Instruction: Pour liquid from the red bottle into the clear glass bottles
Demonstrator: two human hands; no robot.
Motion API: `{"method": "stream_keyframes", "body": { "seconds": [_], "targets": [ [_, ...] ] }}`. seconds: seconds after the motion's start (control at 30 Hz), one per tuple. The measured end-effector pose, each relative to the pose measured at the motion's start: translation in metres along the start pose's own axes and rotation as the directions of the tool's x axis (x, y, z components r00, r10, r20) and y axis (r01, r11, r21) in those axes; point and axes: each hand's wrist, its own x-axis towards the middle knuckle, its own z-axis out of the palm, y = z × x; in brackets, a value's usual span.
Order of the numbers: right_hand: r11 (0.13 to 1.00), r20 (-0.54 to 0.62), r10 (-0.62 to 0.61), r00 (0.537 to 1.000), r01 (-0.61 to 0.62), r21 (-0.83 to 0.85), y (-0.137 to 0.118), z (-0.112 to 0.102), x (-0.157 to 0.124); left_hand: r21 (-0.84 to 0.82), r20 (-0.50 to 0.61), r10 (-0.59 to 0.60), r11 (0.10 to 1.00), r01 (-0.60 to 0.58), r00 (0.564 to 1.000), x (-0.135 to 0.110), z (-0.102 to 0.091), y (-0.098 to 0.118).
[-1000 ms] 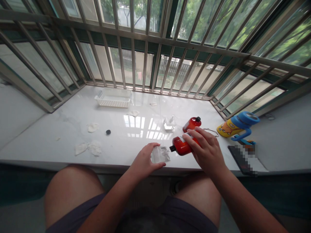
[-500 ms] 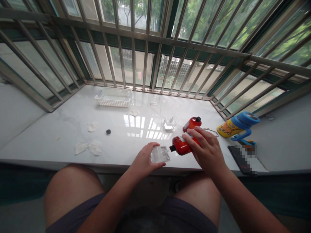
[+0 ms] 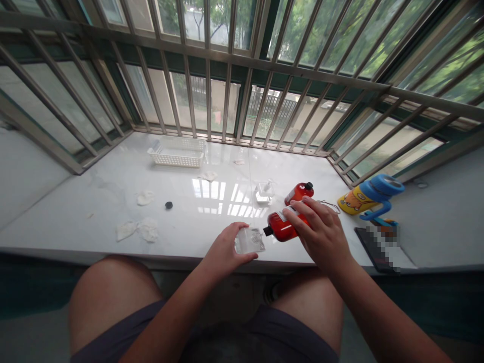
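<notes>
My left hand (image 3: 228,252) is closed around a small clear container (image 3: 249,241), tilted with its far end toward the right. My right hand (image 3: 319,229) grips a red bottle (image 3: 280,227) with a white label and a black neck. The bottle is tipped on its side, its neck pointing left at the container's rim. Whether liquid is running out is too small to tell. Just behind it a second red bottle (image 3: 297,193) with a black top leans or lies on the white counter (image 3: 212,237). A black cap (image 3: 168,205) lies on the counter to the left.
Several crumpled white tissues (image 3: 145,231) lie at the left. A white plastic basket (image 3: 177,154) stands near the barred window. A clear square container (image 3: 263,192) sits mid-counter. At the right are a yellow and blue water bottle (image 3: 370,194) and a dark phone (image 3: 374,249).
</notes>
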Motion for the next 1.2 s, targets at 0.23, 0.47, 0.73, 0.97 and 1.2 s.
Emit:
{"method": "stream_keyframes", "body": {
  "seconds": [0.23, 0.47, 0.73, 0.97, 1.2],
  "targets": [
    [1.000, 0.000, -0.013, 1.000, 0.013, 0.005, 0.0000, -0.0003, 0.0011, -0.001, 0.008, -0.002, 1.000, 0.002, 1.000, -0.0003, 0.0008, -0.0030],
    [1.000, 0.016, -0.024, 1.000, 0.024, -0.002, 0.0009, 0.0000, 0.0018, 0.003, 0.004, -0.005, 1.000, 0.005, 1.000, -0.0001, 0.0014, -0.0050],
    [0.999, 0.018, -0.043, 0.999, 0.043, -0.004, 0.0002, -0.0015, 0.0042, 0.002, -0.004, -0.001, 1.000, 0.001, 1.000, -0.0003, 0.0022, -0.0054],
    [0.999, 0.023, -0.051, 0.998, 0.051, -0.006, -0.0006, -0.0030, 0.0064, -0.001, 0.003, -0.008, 1.000, 0.008, 1.000, -0.0001, 0.0024, -0.0054],
    [0.998, 0.018, -0.070, 0.997, 0.070, -0.005, -0.0008, -0.0047, 0.0089, -0.007, -0.001, -0.009, 1.000, 0.009, 1.000, -0.0004, 0.0019, -0.0053]
  ]
}}
